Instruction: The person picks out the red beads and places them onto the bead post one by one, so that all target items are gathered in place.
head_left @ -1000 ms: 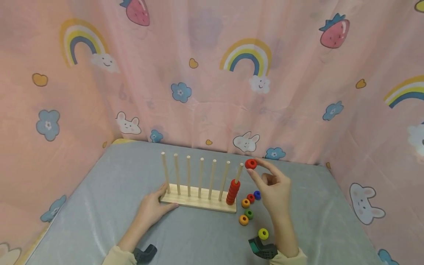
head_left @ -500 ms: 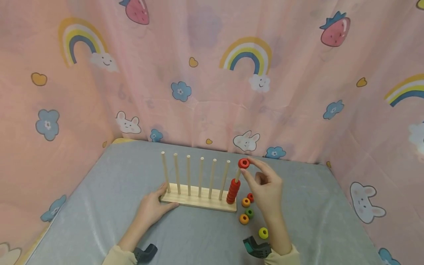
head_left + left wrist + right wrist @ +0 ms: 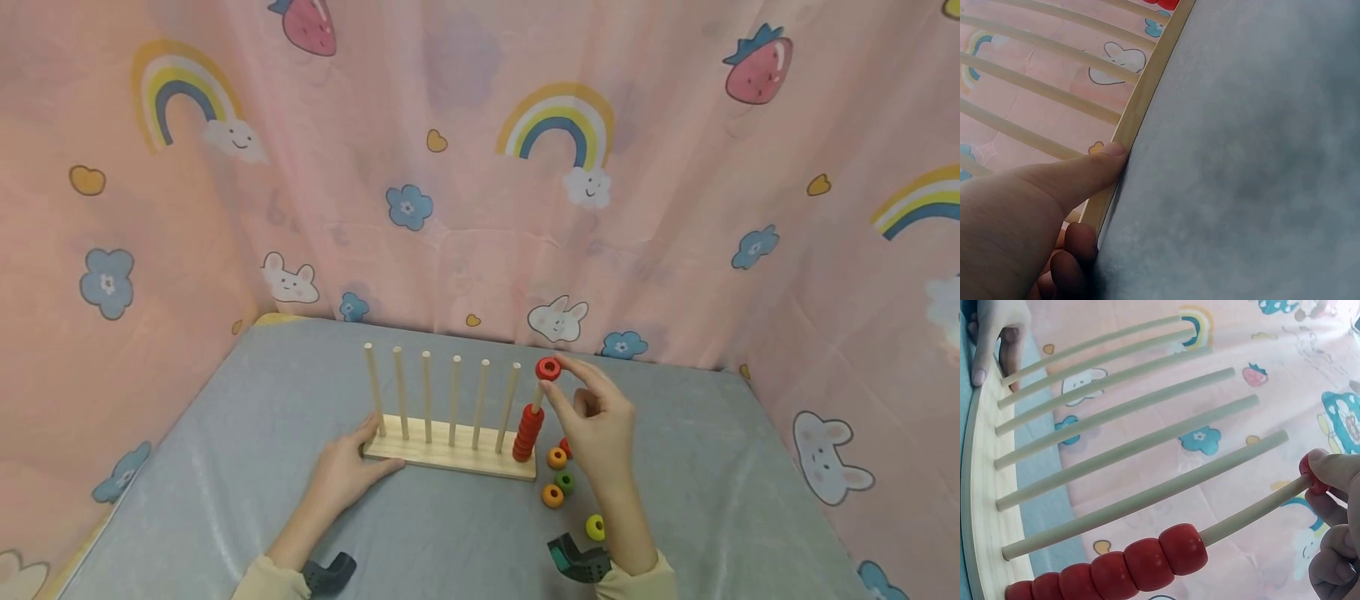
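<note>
A wooden peg rack (image 3: 442, 457) with several upright pegs stands on the table. My left hand (image 3: 341, 475) holds the left end of its base, thumb along the front edge (image 3: 1141, 100) and fingers around the end. At the rack's right end, my right hand (image 3: 600, 425) pinches a red bead (image 3: 548, 368) between thumb and fingertips. That bead sits right at the tip of the rightmost peg (image 3: 1254, 509), its hole showing in the head view. Lower on the same peg is a stack of red beads (image 3: 1147, 562). The other pegs carry no beads.
Loose beads lie right of the rack: an orange bead (image 3: 557, 457), a green bead (image 3: 565, 482), another orange bead (image 3: 552, 497), and a yellow bead (image 3: 595, 527) near the right wrist. A red bead (image 3: 566, 447) is partly hidden by the right hand. A patterned pink curtain (image 3: 480, 208) surrounds the table.
My right hand has moved left with the red bead, from beside the rightmost peg to its tip. It now hides the blue bead on the table. The left hand has stayed put.
</note>
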